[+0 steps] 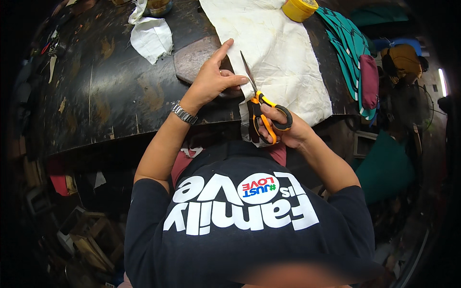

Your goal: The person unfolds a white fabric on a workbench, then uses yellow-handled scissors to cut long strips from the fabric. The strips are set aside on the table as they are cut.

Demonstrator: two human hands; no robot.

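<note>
The fingers of the right hand [289, 128] are wrapped round the handles of a pair of scissors [260, 97] (yellow, orange and black), with the handle loops standing apart. The blades point away from the person, over the left side of a large white cloth [283, 57]; only one blade shows clearly, so how far they are parted I cannot tell.

On the left hand [217, 77], the index finger stretches forward to the cloth's left edge, the thumb reaches across the cloth just beside the blade, and the other fingers curl in. Whether thumb and fingers pinch the cloth or only press on it, I cannot tell. A metal wristwatch [184, 113] circles the left wrist.

The cloth spreads over a dark, scuffed table [120, 91], and its lower left part runs past the near edge toward the person's lap. A brown wooden board [196, 61] lies just left of the cloth, near the left hand, with a smaller white cloth piece [151, 41] beyond it. At the far side a yellow tub [297, 9] stands by the cloth's right edge. Farther right are layered green fabric pieces [342, 48] and a maroon bundle [369, 81].
</note>
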